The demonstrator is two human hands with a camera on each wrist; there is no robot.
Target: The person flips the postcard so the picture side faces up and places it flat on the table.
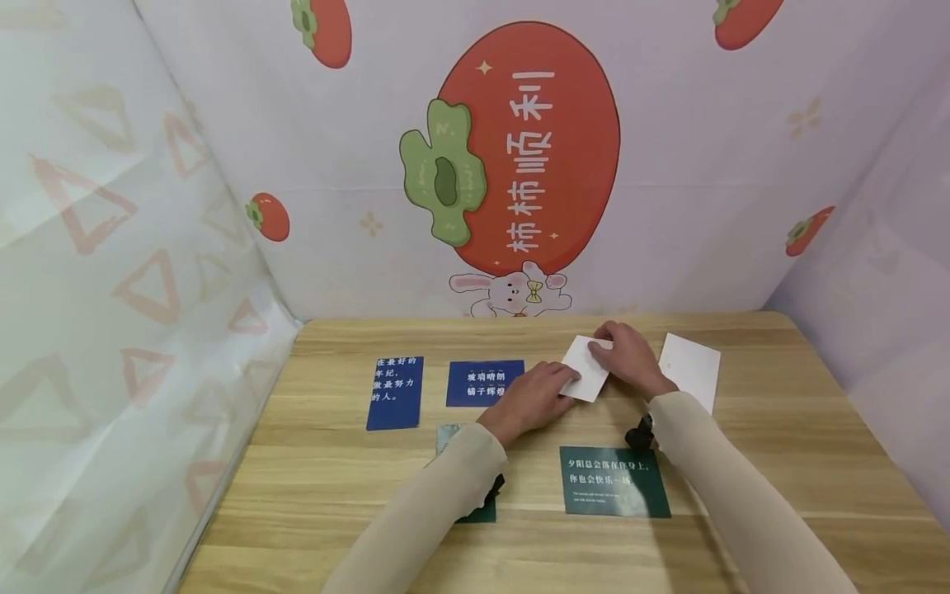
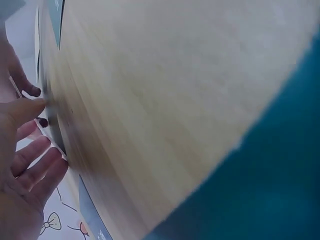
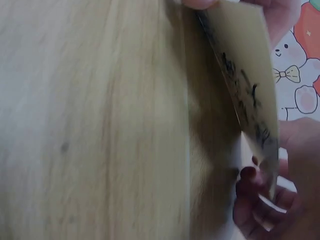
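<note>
Both hands hold one small white card [image 1: 585,375] just above the far part of the wooden table. My left hand [image 1: 530,402] pinches its left edge, thumb on top and fingers beneath. At the upper right side, my right hand [image 1: 631,363] pinches the same card. In the right wrist view, the card [image 3: 250,50] is tilted and its cream underside carries dark handwritten-looking marks. Another white card [image 1: 686,367] lies just right of the right hand. To the left of the left hand is a blue card with white lettering [image 1: 475,371], partly beside the fingers.
A second blue card [image 1: 396,396] lies further left on the table [image 1: 297,470]. A dark green card [image 1: 612,491] is between the forearms. The left sleeve [image 1: 453,478] covers much of another green card [image 1: 478,513]. A printed backdrop [image 1: 356,264] rises behind the table.
</note>
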